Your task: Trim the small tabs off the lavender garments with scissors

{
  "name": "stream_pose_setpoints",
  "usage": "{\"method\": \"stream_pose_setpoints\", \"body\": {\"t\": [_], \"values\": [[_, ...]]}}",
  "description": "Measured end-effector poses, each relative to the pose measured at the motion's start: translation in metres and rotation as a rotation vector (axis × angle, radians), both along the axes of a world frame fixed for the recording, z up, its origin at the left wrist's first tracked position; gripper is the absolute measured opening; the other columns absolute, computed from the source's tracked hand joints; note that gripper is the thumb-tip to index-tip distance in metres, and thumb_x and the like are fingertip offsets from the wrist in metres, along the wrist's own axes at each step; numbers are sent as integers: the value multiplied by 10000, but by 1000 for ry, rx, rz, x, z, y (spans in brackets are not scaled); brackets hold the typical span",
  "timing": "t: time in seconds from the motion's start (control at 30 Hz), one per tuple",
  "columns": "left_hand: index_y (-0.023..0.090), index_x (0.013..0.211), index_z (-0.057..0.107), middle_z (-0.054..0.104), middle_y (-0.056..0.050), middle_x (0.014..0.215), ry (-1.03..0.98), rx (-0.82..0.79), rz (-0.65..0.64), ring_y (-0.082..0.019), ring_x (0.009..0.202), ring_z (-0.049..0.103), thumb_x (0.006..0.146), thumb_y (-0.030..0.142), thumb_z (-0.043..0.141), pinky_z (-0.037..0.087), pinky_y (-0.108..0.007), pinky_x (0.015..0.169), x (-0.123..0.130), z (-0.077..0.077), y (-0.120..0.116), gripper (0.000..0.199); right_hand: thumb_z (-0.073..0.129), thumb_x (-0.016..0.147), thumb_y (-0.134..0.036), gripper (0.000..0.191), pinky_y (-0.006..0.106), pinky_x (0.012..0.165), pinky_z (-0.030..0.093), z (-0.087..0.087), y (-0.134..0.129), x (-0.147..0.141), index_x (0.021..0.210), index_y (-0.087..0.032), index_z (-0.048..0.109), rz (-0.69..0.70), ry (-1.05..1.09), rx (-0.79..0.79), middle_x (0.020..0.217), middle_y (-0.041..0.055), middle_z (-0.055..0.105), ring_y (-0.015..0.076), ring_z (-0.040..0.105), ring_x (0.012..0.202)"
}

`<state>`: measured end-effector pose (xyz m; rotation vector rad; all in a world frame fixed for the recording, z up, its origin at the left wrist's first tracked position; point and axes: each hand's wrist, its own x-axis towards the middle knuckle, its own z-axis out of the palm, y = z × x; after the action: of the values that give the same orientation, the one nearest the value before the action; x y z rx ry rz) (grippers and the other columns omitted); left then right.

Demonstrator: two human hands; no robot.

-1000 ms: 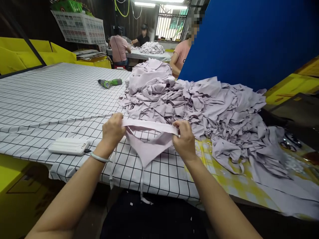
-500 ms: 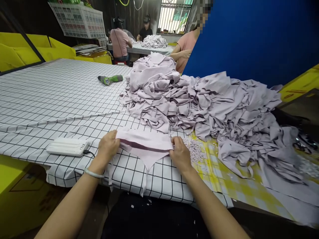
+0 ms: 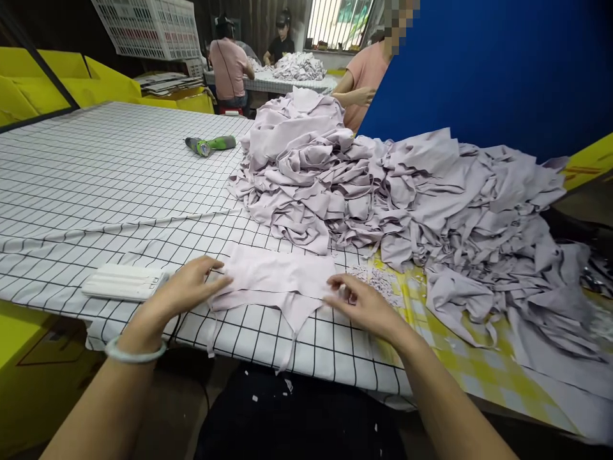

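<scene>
A pale lilac piece of fabric [image 3: 280, 271] lies flat near the table's front edge, folded across, with a pointed flap and thin strips hanging toward me. My left hand [image 3: 194, 284] is at its left edge, thumb and fingers apart. At the opposite edge is my right hand [image 3: 361, 303], its fingers loosely curved and spread from the thumb. Neither hand grips the cloth; whether the fingertips touch it I cannot tell. Behind it rises a big heap of similar lilac fabric pieces [image 3: 306, 172], which spreads to the right.
A white power bank [image 3: 122, 282] with a cable lies left of my left hand. Farther back on the checked tablecloth [image 3: 119, 172] rests a green-and-grey handheld tool [image 3: 211, 145]. Small scraps [image 3: 380, 281] lie at right. A blue panel [image 3: 479, 70] stands behind the heap; several people sit beyond.
Both hands have let go of the fabric's ends and drawn apart. The piece, held stretched with a gap at its fold before, now lies flat on the table.
</scene>
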<state>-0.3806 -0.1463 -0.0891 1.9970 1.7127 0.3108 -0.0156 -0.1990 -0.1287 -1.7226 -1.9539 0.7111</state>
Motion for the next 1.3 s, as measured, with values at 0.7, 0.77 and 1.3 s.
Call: {"method": "stream_pose_setpoints", "body": {"t": [0.7, 0.77, 1.3], "values": [[209, 771, 559, 599, -62, 897, 79, 241, -162, -221, 832, 572, 795, 98, 529, 490, -348, 757, 50, -39, -2, 117, 601, 767, -431, 241, 293, 605, 363, -20, 40, -13, 889, -245, 507, -457, 143, 130, 650, -32, 539, 183, 507, 590], [209, 753, 534, 579, -61, 862, 104, 249, -83, -210, 792, 568, 809, 74, 477, 484, -341, 737, 43, -38, 1, 157, 613, 771, -421, 248, 299, 618, 355, -20, 38, -16, 923, -246, 526, -448, 114, 118, 642, -35, 543, 193, 521, 596], [197, 670, 491, 624, -57, 832, 113, 171, 253, -203, 798, 616, 807, 203, 535, 471, -301, 703, 30, -29, 46, 145, 573, 885, -457, 359, 277, 645, 386, -12, 30, -22, 1167, -235, 558, -418, -3, 21, 714, -30, 614, 189, 589, 677]]}}
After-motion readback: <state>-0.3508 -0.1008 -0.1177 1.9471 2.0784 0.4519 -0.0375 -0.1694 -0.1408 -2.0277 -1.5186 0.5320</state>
